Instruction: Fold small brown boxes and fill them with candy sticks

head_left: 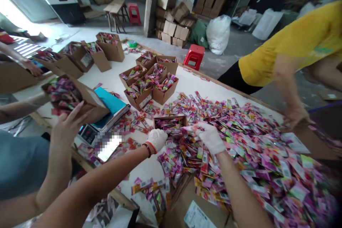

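Note:
Both my hands wear white gloves. My left hand (157,139) rests at the near edge of a small open cardboard box (171,118) partly filled with small colourful sachets. My right hand (211,137) is closed around a bunch of sachets (191,129) beside that box. A large heap of pink, purple and yellow sachets (253,149) spreads over the white table (187,83) to the right of my hands.
Several filled small boxes (149,83) stand behind. A co-worker's hand (65,124) at left lifts a filled box (72,98) above a scale with a teal tray (110,103). A person in yellow (294,50) leans in at right. A red stool (194,56) stands beyond.

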Available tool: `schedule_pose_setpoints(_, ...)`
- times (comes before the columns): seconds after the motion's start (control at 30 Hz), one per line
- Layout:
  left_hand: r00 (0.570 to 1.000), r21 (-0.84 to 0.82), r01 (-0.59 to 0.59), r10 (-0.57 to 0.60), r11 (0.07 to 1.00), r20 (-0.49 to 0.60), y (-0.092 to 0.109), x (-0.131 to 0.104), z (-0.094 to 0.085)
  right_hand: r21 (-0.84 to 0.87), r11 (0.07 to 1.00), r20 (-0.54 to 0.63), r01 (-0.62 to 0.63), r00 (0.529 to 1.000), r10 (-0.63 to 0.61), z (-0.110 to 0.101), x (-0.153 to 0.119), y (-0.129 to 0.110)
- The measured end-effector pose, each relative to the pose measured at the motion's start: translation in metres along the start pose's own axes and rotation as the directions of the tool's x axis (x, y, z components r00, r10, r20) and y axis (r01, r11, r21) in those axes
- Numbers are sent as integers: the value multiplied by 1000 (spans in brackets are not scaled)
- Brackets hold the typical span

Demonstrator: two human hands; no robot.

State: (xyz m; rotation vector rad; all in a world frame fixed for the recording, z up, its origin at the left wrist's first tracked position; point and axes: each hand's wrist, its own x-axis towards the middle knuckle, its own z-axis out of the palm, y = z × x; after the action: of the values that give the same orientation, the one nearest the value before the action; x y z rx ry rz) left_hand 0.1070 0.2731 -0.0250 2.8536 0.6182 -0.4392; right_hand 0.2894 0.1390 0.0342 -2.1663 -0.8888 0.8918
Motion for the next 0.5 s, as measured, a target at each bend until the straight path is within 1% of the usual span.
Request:
schedule_pose_setpoints(0.03,1000,-16,23,-23,1000,3,2,-2,0,-10,997,14,71,997,-71,8,8,-10)
schedule_pose_setpoints(0.07,999,-33,46,-46,998,10,4,-5,-1,-65,988,28,143,990,-141,17,16,-17)
schedule_pose_setpoints(0.1,997,-49,72,-71,996,20,5,-8,-1,-164,966,27,200,980,-199,25,24,-22)
schedule_pose_setpoints(0.13,994,-66,102,-100,993,34,5,-12,-1,-266,938,5,221,974,-228,32,31,-24)
schedule_pose_setpoints(0.17,990,-82,136,-132,987,52,5,-17,0,-343,919,-32,194,976,-217,39,36,-23)
schedule_pose_setpoints(0.2,984,-100,170,-163,980,73,4,-25,2,-389,913,-60,125,985,-160,46,40,-20)
schedule_pose_setpoints(0.23,977,-120,202,-191,972,98,4,-35,6,-421,906,-52,47,996,-76,55,41,-16)
schedule_pose_setpoints(0.27,969,-141,229,-212,963,126,5,-47,12,-455,890,-13,-16,1000,11,65,40,-12)
schedule_pose_setpoints(0.3,961,-164,253,-227,954,159,5,-61,19,-485,873,48,-49,996,82,78,37,-8)
schedule_pose_setpoints(0.33,951,-186,277,-241,943,196,6,-76,26,-503,863,117,-45,986,119,93,33,-6)
schedule_pose_setpoints(0.37,937,-204,306,-257,930,235,8,-91,34,-515,857,175,-16,977,123,111,27,-6)
schedule_pose_setpoints(0.43,898,-224,381,-302,897,319,8,-120,48,-508,859,242,61,967,74,149,14,-11)
schedule_pose_setpoints(0.5,850,-231,462,-353,856,392,4,-143,56,-485,866,290,122,957,27,182,0,-20)
